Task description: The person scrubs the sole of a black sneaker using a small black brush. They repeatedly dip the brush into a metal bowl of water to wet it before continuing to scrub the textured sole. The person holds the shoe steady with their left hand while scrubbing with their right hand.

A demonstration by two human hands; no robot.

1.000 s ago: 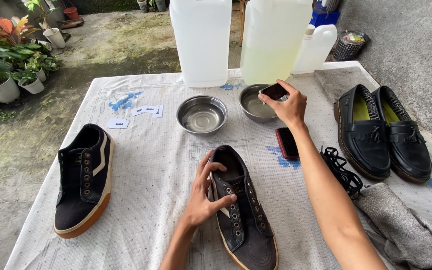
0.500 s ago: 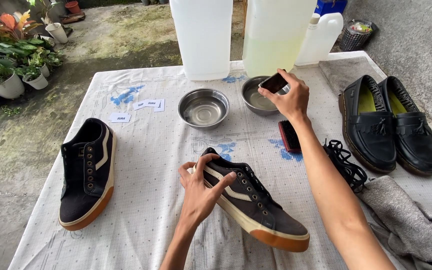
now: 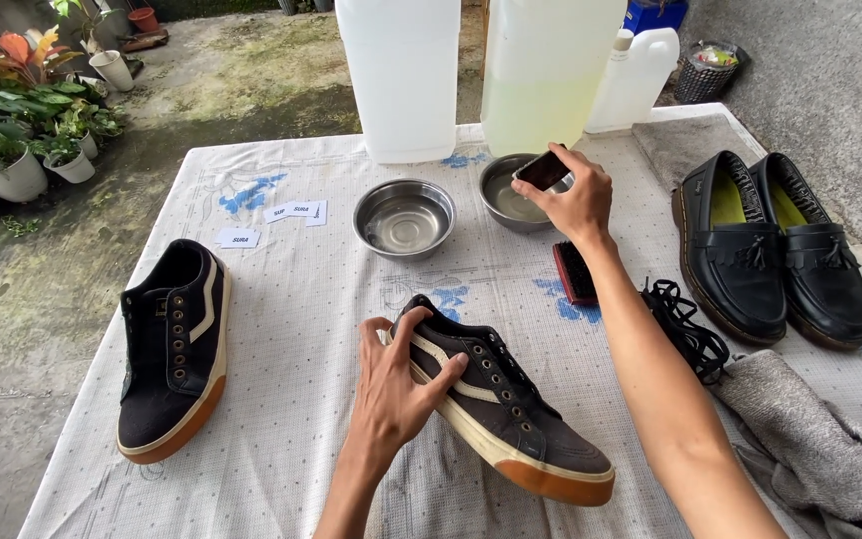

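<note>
My left hand clamps the heel of a dark canvas sneaker with a cream side stripe and gum sole, tipped on its side near the tabletop's near edge; its long axis runs diagonally, toe toward the near right corner. My palm hides the heel's far side. Bare white patterned tablecloth lies open to its left, up to the matching dark sneaker by the left edge. Farther off, my right hand pinches a small dark brush over the right-hand steel bowl; its bristles are hard to make out.
</note>
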